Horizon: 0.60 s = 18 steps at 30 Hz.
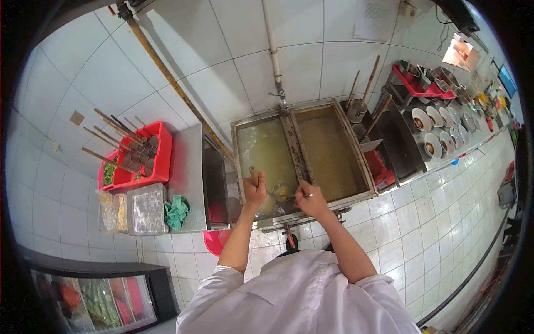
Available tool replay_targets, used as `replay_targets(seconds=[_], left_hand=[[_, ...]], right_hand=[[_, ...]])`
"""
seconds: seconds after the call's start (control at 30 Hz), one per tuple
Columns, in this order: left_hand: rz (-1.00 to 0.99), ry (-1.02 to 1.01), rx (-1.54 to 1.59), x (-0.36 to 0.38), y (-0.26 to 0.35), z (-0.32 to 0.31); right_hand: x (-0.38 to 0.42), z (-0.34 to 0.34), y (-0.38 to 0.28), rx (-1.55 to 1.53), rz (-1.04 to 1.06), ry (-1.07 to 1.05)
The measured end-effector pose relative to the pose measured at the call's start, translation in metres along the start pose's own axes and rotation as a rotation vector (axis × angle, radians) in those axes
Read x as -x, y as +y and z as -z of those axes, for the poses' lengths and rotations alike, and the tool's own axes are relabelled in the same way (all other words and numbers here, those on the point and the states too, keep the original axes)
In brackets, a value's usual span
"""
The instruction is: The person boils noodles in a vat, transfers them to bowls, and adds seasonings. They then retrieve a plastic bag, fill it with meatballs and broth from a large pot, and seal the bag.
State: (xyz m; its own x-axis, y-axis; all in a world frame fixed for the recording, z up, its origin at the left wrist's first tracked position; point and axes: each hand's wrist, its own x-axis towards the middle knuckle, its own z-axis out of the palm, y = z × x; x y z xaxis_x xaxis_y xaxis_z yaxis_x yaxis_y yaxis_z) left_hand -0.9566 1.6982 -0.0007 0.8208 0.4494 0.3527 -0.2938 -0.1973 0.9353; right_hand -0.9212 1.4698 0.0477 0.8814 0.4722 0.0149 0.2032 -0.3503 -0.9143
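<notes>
Over the cloudy liquid of the left vat (266,142), my left hand (255,190) is closed round a wooden handle (253,171), whose far end I cannot make out. My right hand (311,199) is closed on the metal handle of a ladle (283,192) near the vat's front right corner. The ladle's bowl sits between my two hands, with something pale in it. Below my left hand a pale round shape (267,205) shows in the liquid.
To the right lies a second vat (331,150) of brownish liquid. A tap (282,101) stands behind both. On the left, a red crate (163,146) holds long-handled strainers, beside a green cloth (177,212). White bowls (431,144) line the right counter.
</notes>
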Motion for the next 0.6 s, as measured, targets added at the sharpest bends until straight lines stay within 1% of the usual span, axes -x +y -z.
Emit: replay_targets(seconds=[0.03, 0.07, 0.13, 0.17, 0.2, 0.27, 0.3, 0.33, 0.37, 0.4, 0.43, 0.47, 0.5, 0.53, 0.6], left_hand=[[-0.050, 0.054, -0.021, 0.002, 0.000, -0.004], [-0.060, 0.042, -0.014, 0.003, 0.004, -0.007], [-0.189, 0.119, -0.159, 0.007, 0.014, -0.010], [-0.146, 0.129, -0.174, 0.010, 0.023, -0.010], [-0.145, 0.121, -0.167, 0.013, 0.029, -0.009], [-0.269, 0.218, -0.299, 0.016, 0.033, -0.005], [-0.332, 0.220, -0.600, 0.022, 0.033, 0.005], [-0.412, 0.214, -0.876, 0.028, 0.033, 0.016], [-0.463, -0.086, -1.300, 0.035, 0.064, 0.025], [-0.444, -0.090, -1.291, 0.043, 0.039, 0.033], [-0.302, -0.118, -1.186, 0.041, 0.040, 0.032], [-0.326, 0.030, -0.895, 0.039, -0.002, 0.038], [-0.858, 0.181, -1.096, 0.023, 0.005, 0.037], [-0.579, 0.237, -0.542, 0.019, 0.003, 0.024], [-0.251, 0.071, -0.292, 0.019, 0.042, 0.016]], right_hand=[[-0.003, -0.013, 0.015, -0.024, 0.071, 0.003], [-0.003, -0.020, 0.016, -0.021, 0.075, 0.019], [-0.001, -0.031, 0.021, 0.088, 0.209, 0.041], [-0.001, -0.034, 0.027, 0.039, 0.152, -0.026], [0.001, -0.034, 0.035, 0.043, 0.146, -0.017], [0.001, -0.028, 0.036, 0.062, 0.288, -0.046], [0.000, -0.028, 0.035, 0.090, 0.279, -0.010], [-0.001, -0.033, 0.033, 0.006, 0.122, 0.068], [-0.004, -0.030, 0.033, -0.075, -0.029, 0.183], [-0.002, -0.024, 0.032, 0.056, 0.126, 0.279], [-0.003, -0.015, 0.035, 0.069, 0.163, 0.164], [-0.010, -0.022, 0.048, 0.092, 0.334, 0.237], [-0.004, -0.013, 0.026, -0.307, 0.036, 0.059], [-0.011, -0.014, 0.028, -0.323, 0.000, 0.087], [-0.010, -0.013, 0.017, -0.414, -0.019, 0.251]])
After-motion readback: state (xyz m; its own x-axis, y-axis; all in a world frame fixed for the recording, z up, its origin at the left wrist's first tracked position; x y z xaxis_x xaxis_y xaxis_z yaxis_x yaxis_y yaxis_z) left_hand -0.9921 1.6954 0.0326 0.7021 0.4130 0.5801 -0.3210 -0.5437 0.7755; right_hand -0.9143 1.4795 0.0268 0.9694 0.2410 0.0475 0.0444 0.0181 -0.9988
